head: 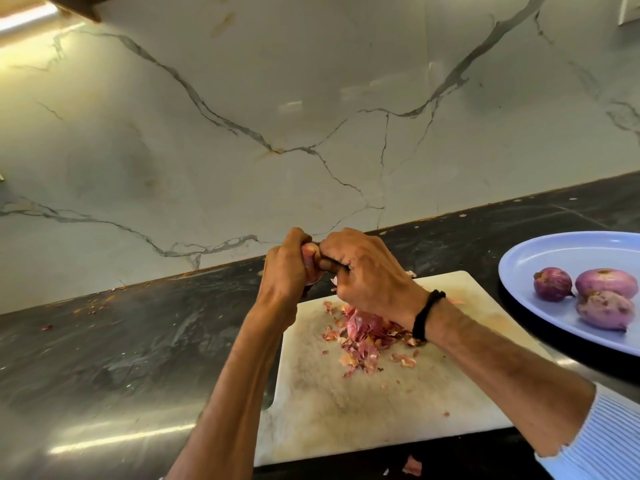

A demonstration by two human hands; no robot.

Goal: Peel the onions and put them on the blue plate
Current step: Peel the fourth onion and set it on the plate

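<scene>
Papery pink skins [363, 332] lay heaped on a white cutting board [346, 393] as a person worked on an onion [309, 258] held in the air above the board's far edge. It was apparently held there so that loosened peel would drop onto the heap rather than onto the dark stone surface [121, 341].

The left hand [287, 268] was curled round the onion from the left, steadying it. Only a pale, glossy pink patch of the bulb showed between the fingers. The right hand [367, 271], with a black wristband [426, 313] at its wrist, was closed against the onion's other side. Its fingers were wrapped round a narrow dark object [332, 265], probably the handle of a small knife, though too little showed to be sure. The grip looked suited to lifting and pulling skin away at the top of the bulb.

Three peeled onions [606, 284] sat close together on the blue plate [519, 258], which stood just to the right of the board, seemingly placed within easy reach. They were smooth and purple-pink with trimmed ends, and the nearest carried brownish blemishes. By this evidence the job was well advanced, with the onion in hand not yet ready for the plate. A stray scrap of skin lay on the surface in front of the board.
</scene>
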